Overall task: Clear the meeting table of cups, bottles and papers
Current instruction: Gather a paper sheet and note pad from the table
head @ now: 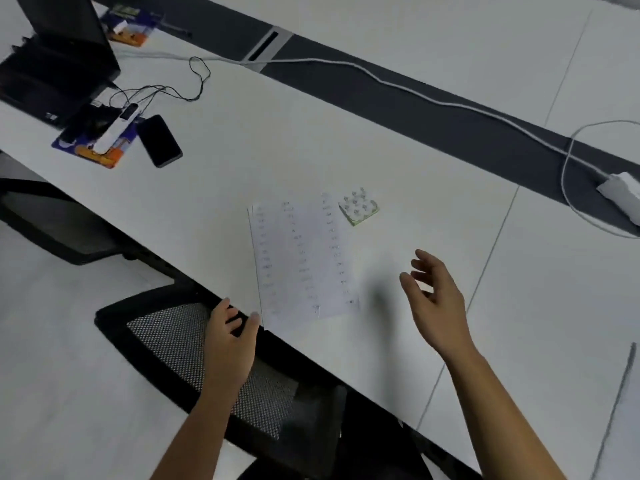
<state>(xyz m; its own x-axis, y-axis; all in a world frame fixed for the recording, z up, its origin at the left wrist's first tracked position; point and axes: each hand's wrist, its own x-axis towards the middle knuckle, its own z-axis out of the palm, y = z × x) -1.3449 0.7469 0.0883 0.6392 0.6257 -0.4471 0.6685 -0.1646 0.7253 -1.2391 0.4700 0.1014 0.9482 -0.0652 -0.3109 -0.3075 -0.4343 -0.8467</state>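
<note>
A printed sheet of paper [301, 261] lies flat on the white meeting table [263, 157], its near corner at the table's front edge. A small green-edged pad [359, 206] sits just beyond the sheet's far right corner. My left hand [230, 336] grips the top of a black mesh chair back [180, 341], just left of the paper's near corner. My right hand [434, 299] hovers above the table to the right of the paper, fingers spread and relaxed, holding nothing.
A black phone [160, 141], a laptop [59, 60], a mouse pad with small devices [95, 147] and thin black cables [166, 90] sit at the far left. A white cable [415, 91] runs along the dark centre strip to a white power adapter [621, 192]. Another chair [52, 223] stands at left.
</note>
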